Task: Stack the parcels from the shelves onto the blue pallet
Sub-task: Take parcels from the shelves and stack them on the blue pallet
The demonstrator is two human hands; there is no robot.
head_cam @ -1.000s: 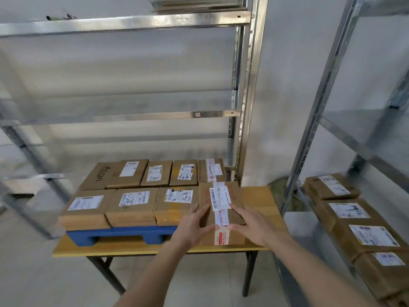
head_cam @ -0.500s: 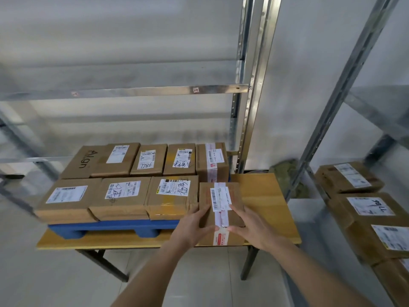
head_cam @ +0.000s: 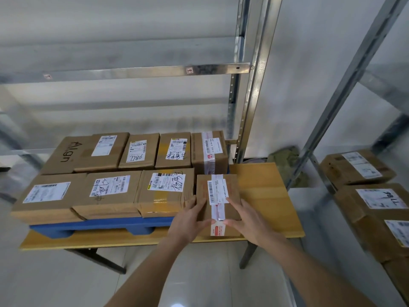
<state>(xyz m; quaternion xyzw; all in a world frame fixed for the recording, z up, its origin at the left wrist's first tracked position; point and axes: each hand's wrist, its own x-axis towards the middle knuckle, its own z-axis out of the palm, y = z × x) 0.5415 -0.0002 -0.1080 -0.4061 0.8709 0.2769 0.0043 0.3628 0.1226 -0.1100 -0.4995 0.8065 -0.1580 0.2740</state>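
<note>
A small brown parcel (head_cam: 230, 189) with a white label and a red-and-white tape strip sits at the right end of the front row. My left hand (head_cam: 188, 220) lies against its left side and my right hand (head_cam: 247, 220) rests on its top right, fingers fairly straight, thumbs near the front edge. The blue pallet (head_cam: 99, 227) lies on a wooden table (head_cam: 265, 185) and carries two rows of several brown parcels (head_cam: 110, 191). Whether the small parcel stands on the pallet or on the table, I cannot tell.
A metal shelf rack (head_cam: 250, 96) stands behind the table. At the right, a second rack (head_cam: 345, 89) holds several more labelled parcels (head_cam: 374, 209) on a low shelf. A green cloth bundle (head_cam: 285, 160) lies on the floor between the racks.
My view has tilted downward and moved closer to the table. Both hands stay on the small parcel in nearly the same place at the right end of the front row.
</note>
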